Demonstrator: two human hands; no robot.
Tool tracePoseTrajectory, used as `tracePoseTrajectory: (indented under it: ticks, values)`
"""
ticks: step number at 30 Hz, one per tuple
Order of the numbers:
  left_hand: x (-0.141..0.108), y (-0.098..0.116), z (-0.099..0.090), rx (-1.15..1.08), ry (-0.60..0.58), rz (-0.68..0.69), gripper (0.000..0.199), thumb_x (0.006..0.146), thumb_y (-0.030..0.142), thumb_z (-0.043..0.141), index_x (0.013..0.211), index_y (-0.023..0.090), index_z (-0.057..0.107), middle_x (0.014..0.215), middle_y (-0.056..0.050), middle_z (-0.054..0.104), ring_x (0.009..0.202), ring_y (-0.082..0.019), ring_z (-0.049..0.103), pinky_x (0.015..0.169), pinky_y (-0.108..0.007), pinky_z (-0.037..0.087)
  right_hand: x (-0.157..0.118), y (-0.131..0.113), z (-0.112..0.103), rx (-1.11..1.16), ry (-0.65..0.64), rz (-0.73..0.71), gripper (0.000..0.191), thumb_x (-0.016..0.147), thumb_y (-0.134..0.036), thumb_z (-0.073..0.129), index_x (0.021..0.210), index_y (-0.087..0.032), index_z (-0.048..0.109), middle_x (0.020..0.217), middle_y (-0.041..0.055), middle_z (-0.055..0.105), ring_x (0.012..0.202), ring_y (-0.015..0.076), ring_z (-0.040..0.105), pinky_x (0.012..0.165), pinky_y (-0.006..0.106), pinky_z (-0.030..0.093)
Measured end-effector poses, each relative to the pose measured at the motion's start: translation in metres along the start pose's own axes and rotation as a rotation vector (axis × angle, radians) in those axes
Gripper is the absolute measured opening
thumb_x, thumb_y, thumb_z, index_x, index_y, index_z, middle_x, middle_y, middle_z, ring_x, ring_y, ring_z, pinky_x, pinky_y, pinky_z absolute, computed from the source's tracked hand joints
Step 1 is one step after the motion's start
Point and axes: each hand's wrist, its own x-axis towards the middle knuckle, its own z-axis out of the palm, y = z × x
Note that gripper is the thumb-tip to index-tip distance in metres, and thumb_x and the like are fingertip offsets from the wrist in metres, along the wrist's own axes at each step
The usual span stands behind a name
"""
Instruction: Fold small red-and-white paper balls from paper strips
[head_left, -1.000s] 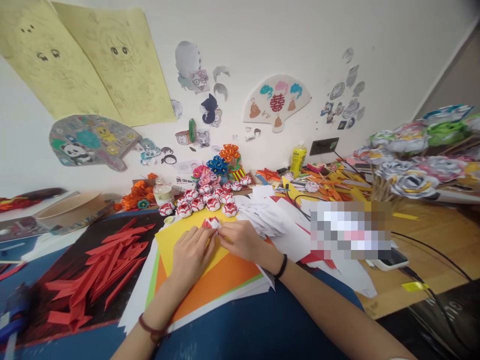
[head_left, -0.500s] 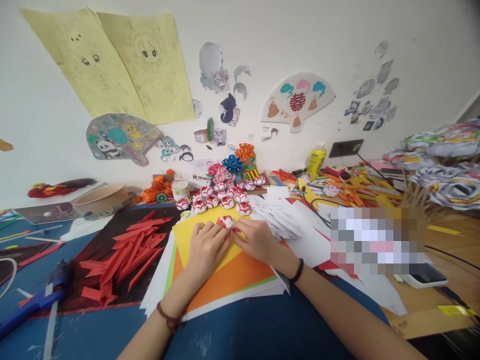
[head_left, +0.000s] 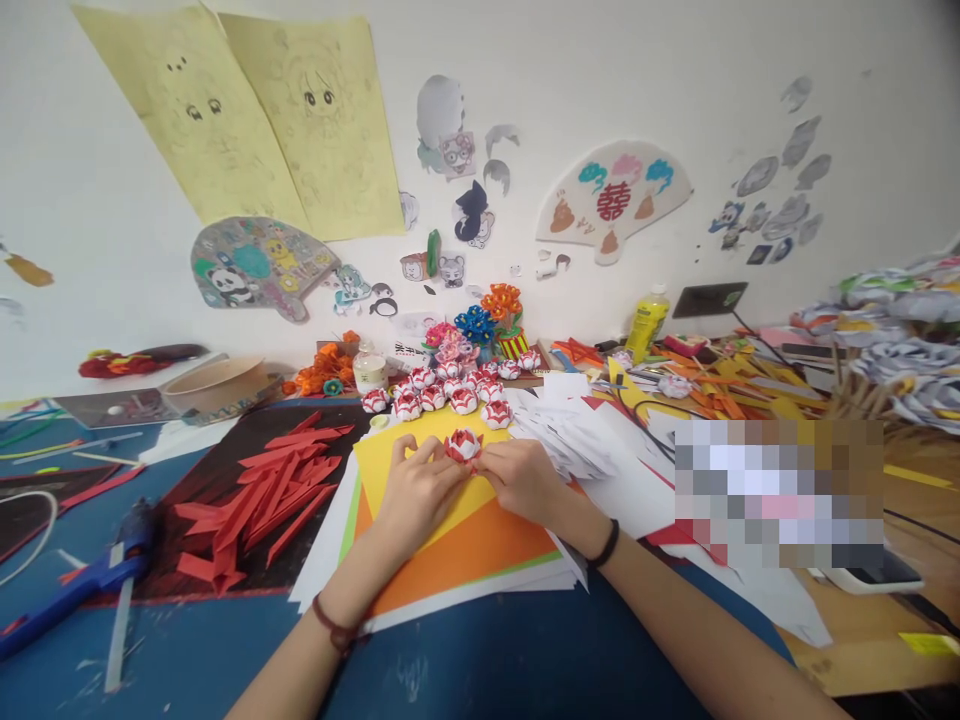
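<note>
A red and white folded paper flower [head_left: 463, 447] sits between my two hands, above a stack of coloured paper [head_left: 480, 560]. My left hand [head_left: 424, 487] pinches its left and near side with curled fingers. From the right, my right hand [head_left: 521, 482] grips the flower's edge between thumb and fingers. Just beyond lie several finished-looking paper flowers [head_left: 463, 401] of the same red and white kind. Left of the stack, a heap of folded red paper strips [head_left: 262, 500] rests on a dark mat [head_left: 180, 480].
A blue glue gun [head_left: 97, 580] lies at the left on the blue table surface [head_left: 420, 670]. White folded paper pieces [head_left: 562, 435] spread right of my hands. A yellow bottle [head_left: 648, 322] and a round tan container [head_left: 217, 388] stand farther back.
The view has swung slightly left, so everything sits farther right. My fingers have shifted on the paper flower, and more of it shows between my hands.
</note>
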Motion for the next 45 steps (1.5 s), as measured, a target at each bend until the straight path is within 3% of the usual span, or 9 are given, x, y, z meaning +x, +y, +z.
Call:
tracePoseTrajectory:
  ticks: [11, 15, 22, 27, 31, 35, 39, 45]
  values:
    - [0.002, 0.001, -0.004, 0.088, -0.092, 0.091, 0.017, 0.097, 0.018, 0.049, 0.087, 0.019, 0.063, 0.079, -0.002, 0.066, 0.082, -0.018, 0.051, 0.082, -0.04, 0.027, 0.001, 0.001, -0.003, 0.004, -0.017, -0.084, 0.019, 0.077, -0.001, 0.048, 0.071, -0.018, 0.055, 0.065, 0.0005, 0.06, 0.059, 0.0134, 0.049, 0.057, 0.028, 0.025]
    - [0.002, 0.001, -0.003, 0.038, -0.086, 0.061, 0.019, 0.099, 0.019, 0.045, 0.096, 0.021, 0.063, 0.085, -0.001, 0.068, 0.083, -0.018, 0.052, 0.082, -0.04, 0.027, 0.001, 0.0, -0.001, 0.03, 0.011, 0.042, 0.019, 0.082, -0.004, 0.048, 0.072, -0.018, 0.055, 0.065, -0.0004, 0.058, 0.059, 0.0131, 0.049, 0.057, 0.027, 0.026]
    - [0.002, 0.009, 0.001, 0.106, 0.068, -0.111, 0.019, 0.1, 0.028, 0.047, 0.097, 0.024, 0.065, 0.101, -0.002, 0.07, 0.089, -0.019, 0.055, 0.083, -0.04, 0.026, 0.0, 0.002, 0.001, 0.142, 0.069, 0.167, 0.018, 0.084, -0.005, 0.051, 0.073, -0.019, 0.057, 0.07, -0.0002, 0.062, 0.066, 0.0129, 0.055, 0.06, 0.025, 0.03]
    - [-0.001, 0.011, 0.003, 0.131, 0.049, -0.035, 0.024, 0.099, 0.015, 0.042, 0.104, 0.022, 0.064, 0.103, -0.003, 0.07, 0.091, -0.019, 0.056, 0.087, -0.042, 0.025, 0.0, 0.001, 0.001, 0.161, 0.071, 0.173, 0.019, 0.084, -0.004, 0.051, 0.074, -0.019, 0.057, 0.071, -0.0004, 0.063, 0.066, 0.0131, 0.056, 0.062, 0.025, 0.032]
    - [0.0, 0.014, 0.004, 0.128, 0.054, -0.099, 0.028, 0.096, 0.008, 0.041, 0.103, 0.023, 0.064, 0.105, -0.004, 0.07, 0.098, -0.022, 0.055, 0.092, -0.046, 0.023, 0.001, -0.002, -0.003, 0.157, 0.063, 0.196, 0.02, 0.083, -0.003, 0.051, 0.075, -0.019, 0.057, 0.071, -0.0005, 0.064, 0.067, 0.0138, 0.057, 0.062, 0.026, 0.033]
    - [0.001, 0.015, 0.003, 0.133, 0.046, -0.122, 0.029, 0.096, 0.008, 0.042, 0.101, 0.024, 0.065, 0.105, -0.004, 0.07, 0.103, -0.024, 0.054, 0.098, -0.051, 0.02, 0.002, -0.004, -0.005, 0.126, 0.051, 0.179, 0.019, 0.084, -0.003, 0.05, 0.076, -0.019, 0.057, 0.071, -0.0001, 0.063, 0.066, 0.0144, 0.056, 0.061, 0.026, 0.032]
    - [0.003, 0.015, 0.0, 0.142, 0.02, -0.137, 0.022, 0.095, 0.012, 0.047, 0.1, 0.025, 0.065, 0.118, -0.003, 0.065, 0.111, -0.027, 0.05, 0.104, -0.056, 0.018, 0.002, -0.002, -0.005, 0.086, 0.016, 0.129, 0.019, 0.084, -0.002, 0.049, 0.077, -0.018, 0.056, 0.073, 0.0009, 0.062, 0.066, 0.0144, 0.055, 0.062, 0.027, 0.032]
    - [0.005, 0.022, -0.004, 0.099, -0.019, -0.16, 0.023, 0.09, 0.007, 0.047, 0.095, 0.023, 0.064, 0.122, -0.004, 0.062, 0.113, -0.029, 0.049, 0.105, -0.058, 0.019, 0.004, -0.006, -0.009, 0.029, -0.023, 0.16, 0.017, 0.084, -0.002, 0.051, 0.077, -0.017, 0.056, 0.074, 0.0012, 0.062, 0.065, 0.0143, 0.053, 0.06, 0.028, 0.029]
